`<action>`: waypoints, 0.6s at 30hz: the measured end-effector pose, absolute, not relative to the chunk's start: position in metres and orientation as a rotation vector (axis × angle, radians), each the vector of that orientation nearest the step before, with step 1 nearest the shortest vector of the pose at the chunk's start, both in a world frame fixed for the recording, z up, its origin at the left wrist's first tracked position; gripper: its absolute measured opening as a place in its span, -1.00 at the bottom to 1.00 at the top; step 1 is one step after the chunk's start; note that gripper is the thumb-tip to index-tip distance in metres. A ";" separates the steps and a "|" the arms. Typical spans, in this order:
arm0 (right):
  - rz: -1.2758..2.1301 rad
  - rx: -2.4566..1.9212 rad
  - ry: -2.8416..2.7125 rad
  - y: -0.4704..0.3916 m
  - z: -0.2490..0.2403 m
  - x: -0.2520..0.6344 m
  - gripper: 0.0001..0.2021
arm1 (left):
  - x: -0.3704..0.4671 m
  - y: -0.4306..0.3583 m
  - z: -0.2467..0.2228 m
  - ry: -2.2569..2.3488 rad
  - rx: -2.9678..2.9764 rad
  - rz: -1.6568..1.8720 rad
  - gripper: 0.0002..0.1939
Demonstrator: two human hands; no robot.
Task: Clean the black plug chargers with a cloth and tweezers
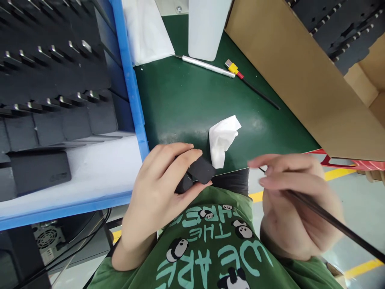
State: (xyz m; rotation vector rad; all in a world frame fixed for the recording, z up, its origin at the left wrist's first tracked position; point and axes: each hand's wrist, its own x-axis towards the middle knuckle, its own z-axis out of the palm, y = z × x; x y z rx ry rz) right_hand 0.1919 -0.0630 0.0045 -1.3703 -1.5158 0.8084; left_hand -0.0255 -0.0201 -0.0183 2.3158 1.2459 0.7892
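Note:
My left hand (162, 184) is closed round a small matte black casing (202, 169) with rounded corners. A second dark rounded part (184, 184) shows just under it, and I cannot tell whether the two are joined. Off to the right, my right hand (296, 196) pinches a long, thin, dark rod-like tool (331, 222) whose fine tip shows between thumb and finger. That tip is apart from the casing. Between the hands, a crumpled white wipe (221, 138) lies on the green mat (180, 104).
A blue-edged tray (136, 108) at left holds rows of black cases (76, 120) with metal clips. Farther back lie a silver craft knife (207, 66) and a short USB cable (255, 90), near a white container (207, 28). A cardboard box (294, 76) stands at right.

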 end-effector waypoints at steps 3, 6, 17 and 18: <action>1.174 -1.436 -1.411 -0.052 0.002 0.186 -0.83 | -0.025 -0.020 -0.018 1.262 2.311 0.787 -0.57; 1.552 -1.418 -1.213 -0.042 -0.004 0.176 -0.90 | -0.025 -0.021 -0.017 1.278 2.294 0.775 -0.61; 1.615 -1.419 -1.036 -0.039 -0.017 0.168 -0.82 | -0.024 -0.020 -0.017 1.282 2.286 0.779 -0.64; 1.606 -1.428 -1.040 -0.040 -0.017 0.168 -0.82 | -0.024 -0.020 -0.017 1.280 2.288 0.779 -0.64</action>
